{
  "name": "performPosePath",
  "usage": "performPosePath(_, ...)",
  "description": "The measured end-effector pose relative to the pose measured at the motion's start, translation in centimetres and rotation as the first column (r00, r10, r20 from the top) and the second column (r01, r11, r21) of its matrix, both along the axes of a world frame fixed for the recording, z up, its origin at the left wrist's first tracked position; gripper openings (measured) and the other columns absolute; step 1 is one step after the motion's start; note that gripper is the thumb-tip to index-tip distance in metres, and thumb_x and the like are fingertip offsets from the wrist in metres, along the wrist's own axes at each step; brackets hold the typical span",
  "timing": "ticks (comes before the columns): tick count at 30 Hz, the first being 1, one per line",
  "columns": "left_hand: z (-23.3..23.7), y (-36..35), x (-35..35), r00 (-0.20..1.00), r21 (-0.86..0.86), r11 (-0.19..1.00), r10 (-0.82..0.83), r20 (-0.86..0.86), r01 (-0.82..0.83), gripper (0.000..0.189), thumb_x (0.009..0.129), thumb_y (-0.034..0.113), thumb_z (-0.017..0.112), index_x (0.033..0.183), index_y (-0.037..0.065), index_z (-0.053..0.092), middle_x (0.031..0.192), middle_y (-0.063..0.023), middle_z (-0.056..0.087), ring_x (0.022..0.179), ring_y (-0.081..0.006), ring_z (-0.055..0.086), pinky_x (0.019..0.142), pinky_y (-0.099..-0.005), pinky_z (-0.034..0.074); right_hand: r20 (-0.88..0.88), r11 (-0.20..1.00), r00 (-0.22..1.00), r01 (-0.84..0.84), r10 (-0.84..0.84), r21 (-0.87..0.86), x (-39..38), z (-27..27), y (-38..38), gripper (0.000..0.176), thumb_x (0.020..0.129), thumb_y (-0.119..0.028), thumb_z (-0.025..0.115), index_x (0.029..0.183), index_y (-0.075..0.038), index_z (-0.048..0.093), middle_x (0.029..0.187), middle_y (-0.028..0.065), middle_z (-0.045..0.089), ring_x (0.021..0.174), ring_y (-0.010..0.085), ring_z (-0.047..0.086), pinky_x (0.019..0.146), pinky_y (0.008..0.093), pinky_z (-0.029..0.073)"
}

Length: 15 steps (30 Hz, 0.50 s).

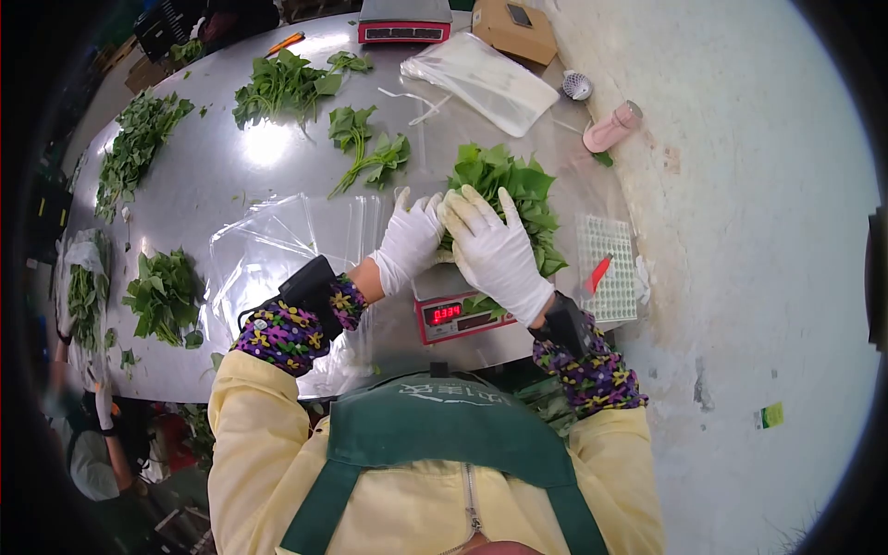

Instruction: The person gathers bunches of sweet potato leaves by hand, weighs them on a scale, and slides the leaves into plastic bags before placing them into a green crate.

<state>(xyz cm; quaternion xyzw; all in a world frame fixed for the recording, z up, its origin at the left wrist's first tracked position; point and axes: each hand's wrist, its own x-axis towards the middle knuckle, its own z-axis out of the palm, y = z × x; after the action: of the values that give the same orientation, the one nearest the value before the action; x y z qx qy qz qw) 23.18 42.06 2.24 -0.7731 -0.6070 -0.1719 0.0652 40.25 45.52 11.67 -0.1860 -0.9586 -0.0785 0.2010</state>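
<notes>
A thick bunch of leafy greens lies on a red-and-silver digital scale, whose display reads 0.334. My left hand, in a white glove, is closed at the left side of the bunch, its fingertips against the leaves. My right hand, also gloved, lies over the bunch with its fingers stretched out and spread. Some leaves poke out below the right palm. The weighing plate is mostly hidden under the hands and greens.
Clear plastic bags lie left of the scale, and more bags at the back. Other bunches of greens are spread over the metal table. A pink bottle and an egg-tray-like green grid stand right. A co-worker's gloved hand is at lower left.
</notes>
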Motion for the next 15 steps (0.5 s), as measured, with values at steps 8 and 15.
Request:
performPosePath(8,0.5,-1.1,1.0,0.986,-0.079,0.997,0.016,0.168,-0.003,0.092,0.07,0.042,0.079,0.142,0.003,0.039,0.136,-0.0178,0.05,0.122,-0.0326,0.05,0.106,-0.0551,0.035,0.07,0.962,0.96,0.272,-0.271,-0.005,2.3,-6.0,0.6,0.052,0.08,-0.027,0.068,0.128,-0.008,0.058,0.131,0.0101,0.055,0.132,0.0283,0.044,0.111,0.0579,0.028)
performPosePath(15,5.8,3.3,-0.4,0.844,0.125,0.992,-0.073,0.531,0.007,0.056,0.078,0.023,0.074,0.13,0.011,0.056,0.12,-0.0128,0.06,0.109,-0.0325,0.056,0.094,-0.0417,0.044,-0.058,0.965,0.964,0.26,-0.258,0.021,2.0,-5.9,0.7,0.041,0.081,-0.024,0.064,0.12,-0.01,0.063,0.129,0.0082,0.054,0.128,0.0275,0.046,0.108,0.0569,0.033)
